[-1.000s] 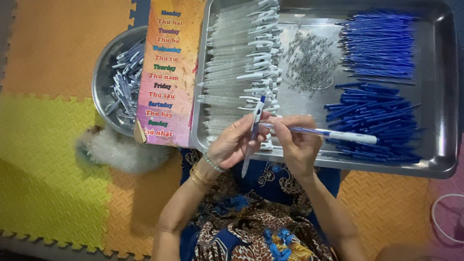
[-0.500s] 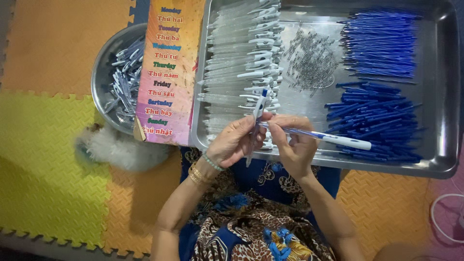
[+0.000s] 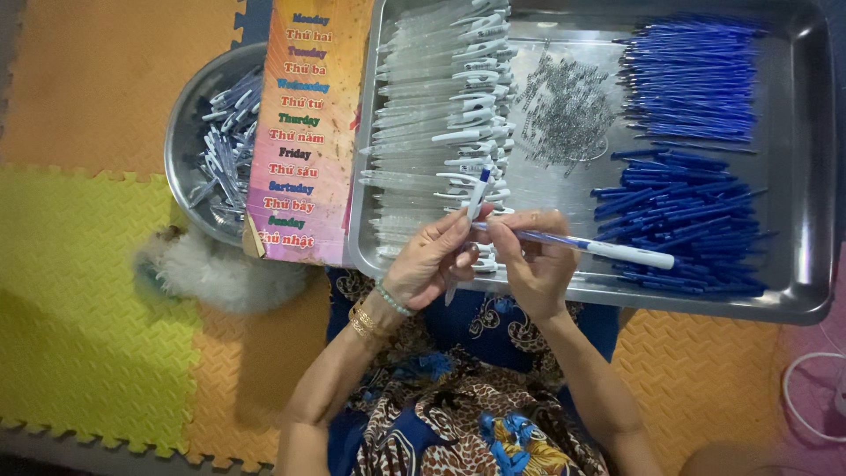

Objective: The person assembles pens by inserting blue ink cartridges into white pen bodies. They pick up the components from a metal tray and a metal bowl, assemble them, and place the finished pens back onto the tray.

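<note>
Head view, looking straight down: left hand (image 3: 432, 260) curls its fingers around an upright white pen barrel (image 3: 477, 196), whose tip points to 12 o'clock. Right hand (image 3: 533, 260) pinches a blue-and-white refill (image 3: 586, 247) between thumb and forefinger; it stretches toward 3 o'clock. Both hands meet over the near rim of the steel tray (image 3: 806, 291). Clear barrels (image 3: 432, 106) lie at 11 o'clock, springs (image 3: 564, 110) at 12, blue refills (image 3: 679, 220) at 2.

One sign only: tall rectangular printed card (image 3: 304, 132), orange-to-pink background with lines of multicoloured lettering. It stands between the round metal bowl (image 3: 181, 132) and the steel tray (image 3: 811, 176), overlapping the bowl's right side, touching the tray's left edge.
</note>
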